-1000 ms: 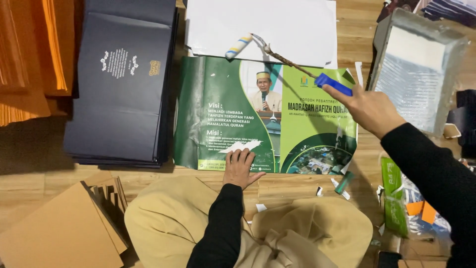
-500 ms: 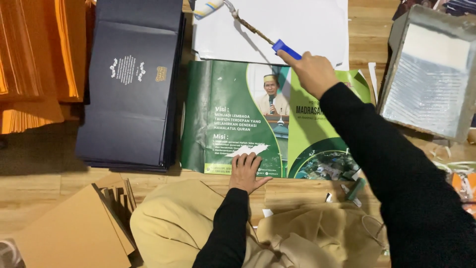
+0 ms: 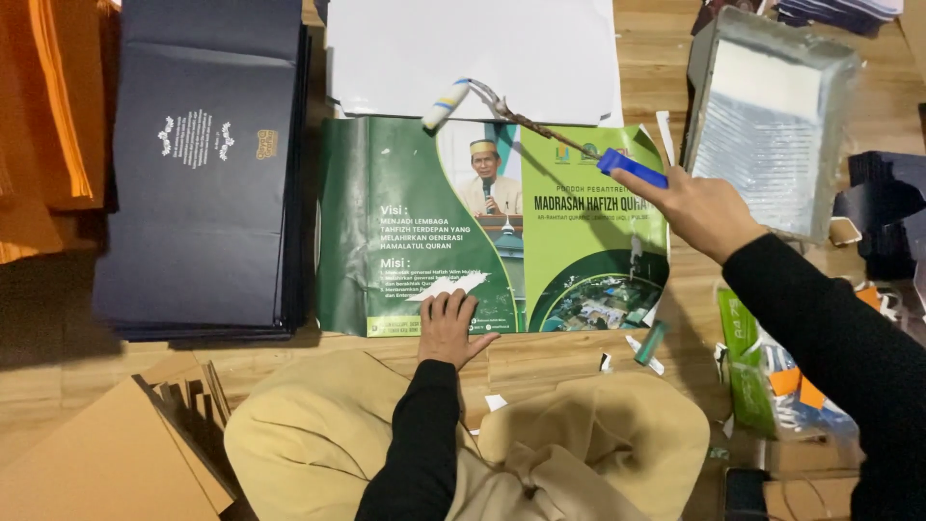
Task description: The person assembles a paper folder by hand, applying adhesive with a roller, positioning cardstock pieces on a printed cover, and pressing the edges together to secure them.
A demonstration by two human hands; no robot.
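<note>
Flanking the green cover (image 3: 415,232): dark folders (image 3: 207,164), tray (image 3: 772,116).

pale wooden plank floor (image 3: 77,386), warm light

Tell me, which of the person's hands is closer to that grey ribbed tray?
The right. The right hand grips the blue roller handle just left of the grey tray. The left hand presses the green printed sheet, far off to the tray's lower left.

Wooden floor (image 3: 666,68) carries: dark cover stack (image 3: 207,174), green printed sheet (image 3: 492,232), white sheet (image 3: 482,48), paint tray (image 3: 772,116), brown cardboard pieces (image 3: 106,463), paper scraps.
</note>
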